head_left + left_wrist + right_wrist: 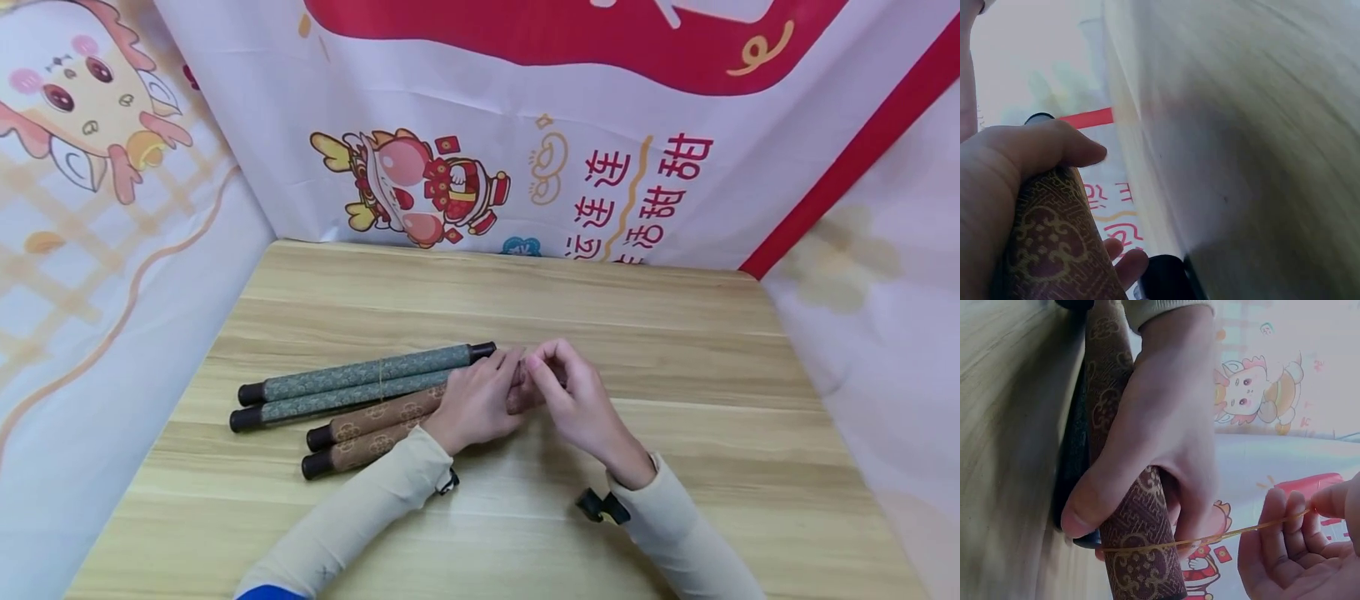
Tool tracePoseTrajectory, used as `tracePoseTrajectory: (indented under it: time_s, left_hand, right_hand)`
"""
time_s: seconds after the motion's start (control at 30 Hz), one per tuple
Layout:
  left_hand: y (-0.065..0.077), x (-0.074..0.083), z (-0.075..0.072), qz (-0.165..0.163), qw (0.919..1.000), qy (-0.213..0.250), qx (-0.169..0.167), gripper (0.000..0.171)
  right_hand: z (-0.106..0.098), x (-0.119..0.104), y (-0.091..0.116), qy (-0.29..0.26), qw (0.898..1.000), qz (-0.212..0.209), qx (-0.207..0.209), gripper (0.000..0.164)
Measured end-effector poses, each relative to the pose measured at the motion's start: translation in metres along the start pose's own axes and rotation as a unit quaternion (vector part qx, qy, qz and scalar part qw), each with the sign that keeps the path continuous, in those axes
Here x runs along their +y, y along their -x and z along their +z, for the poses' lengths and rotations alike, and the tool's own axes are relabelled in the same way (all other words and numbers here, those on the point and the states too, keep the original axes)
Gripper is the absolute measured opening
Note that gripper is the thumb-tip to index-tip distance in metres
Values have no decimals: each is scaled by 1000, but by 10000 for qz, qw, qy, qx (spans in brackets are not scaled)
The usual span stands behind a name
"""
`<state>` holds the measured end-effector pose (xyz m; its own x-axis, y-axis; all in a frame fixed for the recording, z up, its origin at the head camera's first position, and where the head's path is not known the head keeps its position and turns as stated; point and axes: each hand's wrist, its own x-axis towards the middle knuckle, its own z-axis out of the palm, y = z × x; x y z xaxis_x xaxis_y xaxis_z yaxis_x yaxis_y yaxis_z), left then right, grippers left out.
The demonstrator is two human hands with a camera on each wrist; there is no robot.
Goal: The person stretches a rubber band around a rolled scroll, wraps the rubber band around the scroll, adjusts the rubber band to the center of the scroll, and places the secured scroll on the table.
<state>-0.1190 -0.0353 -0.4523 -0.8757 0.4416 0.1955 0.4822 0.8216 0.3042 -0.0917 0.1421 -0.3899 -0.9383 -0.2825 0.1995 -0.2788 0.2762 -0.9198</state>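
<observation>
Two rolled scrolls in brown patterned cloth with dark end knobs, the brown scrolls (pixel 360 425), lie side by side at a slant. My left hand (pixel 480 404) grips them near their right end, its thumb over the brown cloth (pixel 1054 244) in the left wrist view. Beyond that end, my right hand (pixel 581 408) pinches a thin yellowish rubber band (pixel 1241 531) between thumb and fingers. In the right wrist view the band runs taut from those fingers across the brown roll. How it passes round the far side is hidden.
Just behind the brown pair lie two green scrolls (pixel 360 377) with dark knobs, a thin band round their middle. All rest on a wood-grain table (pixel 637 325). Printed cloth (pixel 465 100) hangs along its back and sides.
</observation>
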Motion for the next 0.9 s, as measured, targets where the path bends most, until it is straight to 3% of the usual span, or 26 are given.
tracePoseTrajectory:
  time_s: [0.13, 0.27, 0.4, 0.57, 0.67, 0.77, 0.9]
  left_hand:
    - [-6, -2, -3, -73, 9998, 184, -30, 73]
    - [-11, -5, -15, -455, 9981, 419, 5, 81]
    - [-17, -13, -35, -801, 9939, 756, 111, 85]
    - [-19, -29, -67, -938, 9862, 1343, 252, 80]
    - [-17, -39, -86, -890, 9763, 1964, 168, 77]
    - [-12, -47, -101, -811, 9585, 2731, -95, 77]
    - [-7, -54, -110, -889, 9400, 3271, -395, 85]
  right_hand:
    - [-3, 2, 7, -47, 9996, 231, -153, 25]
    - [-5, 3, 13, 133, 9989, 398, -208, 25]
    - [-6, 3, 18, 395, 9982, 338, -298, 20]
    - [-6, 11, 17, 547, 9969, 155, -552, 12]
    - [-7, 20, 13, 723, 9941, 28, -807, 7]
    - [-9, 32, 8, 1149, 9863, -139, -1177, 4]
    - [-8, 46, 6, 1966, 9646, -272, -1737, 23]
